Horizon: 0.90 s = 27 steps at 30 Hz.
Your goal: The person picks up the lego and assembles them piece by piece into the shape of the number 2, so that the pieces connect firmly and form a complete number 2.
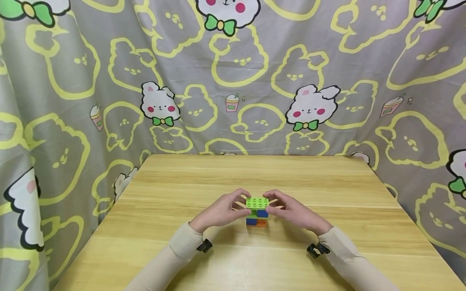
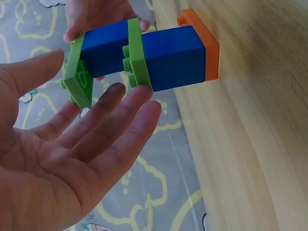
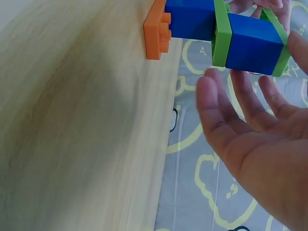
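Observation:
A small tower of toy building blocks stands upright on the table. Its base is an orange plate point(image 1: 261, 223), with a blue block point(image 2: 174, 57) on its left half. Above that comes a green plate point(image 2: 138, 60), then another blue block point(image 3: 254, 43) on the right, and a light green plate point(image 1: 257, 203) on top. My left hand point(image 1: 226, 208) is beside the tower's left side, fingers spread and loosely bent, some fingertips close to the green plates. On the other side, my right hand point(image 1: 291, 211) has its thumb at the top plate's edge and its fingers apart from the blocks.
The wooden table point(image 1: 189, 178) reaches back to a grey curtain point(image 1: 255, 93) with yellow cartoon outlines, which also hangs on both sides. Dark wrist devices sit at the left cuff point(image 1: 185, 241) and the right cuff point(image 1: 336, 238).

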Tool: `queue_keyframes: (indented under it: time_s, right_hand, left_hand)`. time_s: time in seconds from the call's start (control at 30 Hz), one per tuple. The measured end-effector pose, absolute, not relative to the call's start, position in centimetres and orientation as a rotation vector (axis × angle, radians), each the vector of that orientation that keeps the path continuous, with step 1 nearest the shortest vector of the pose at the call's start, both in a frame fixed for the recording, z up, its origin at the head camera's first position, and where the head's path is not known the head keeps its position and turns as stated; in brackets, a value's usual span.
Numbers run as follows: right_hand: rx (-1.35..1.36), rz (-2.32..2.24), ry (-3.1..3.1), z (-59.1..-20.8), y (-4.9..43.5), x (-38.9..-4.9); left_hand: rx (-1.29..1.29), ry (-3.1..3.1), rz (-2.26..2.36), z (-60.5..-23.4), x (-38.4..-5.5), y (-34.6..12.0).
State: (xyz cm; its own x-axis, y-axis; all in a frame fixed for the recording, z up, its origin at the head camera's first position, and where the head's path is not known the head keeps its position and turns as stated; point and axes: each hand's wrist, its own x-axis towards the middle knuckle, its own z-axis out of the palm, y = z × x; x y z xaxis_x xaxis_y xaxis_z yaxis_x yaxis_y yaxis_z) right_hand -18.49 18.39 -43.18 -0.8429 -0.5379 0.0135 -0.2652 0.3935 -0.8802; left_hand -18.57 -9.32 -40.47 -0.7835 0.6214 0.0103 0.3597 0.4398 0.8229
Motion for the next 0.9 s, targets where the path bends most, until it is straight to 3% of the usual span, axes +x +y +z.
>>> queue_keyframes:
  time_s: [0.9]
  right_hand:
    - [-0.739,-1.549,2.255,-42.73,18.77,-18.47]
  left_hand:
    - [0.784,2.367,1.334,-40.48,-18.57,-9.56]
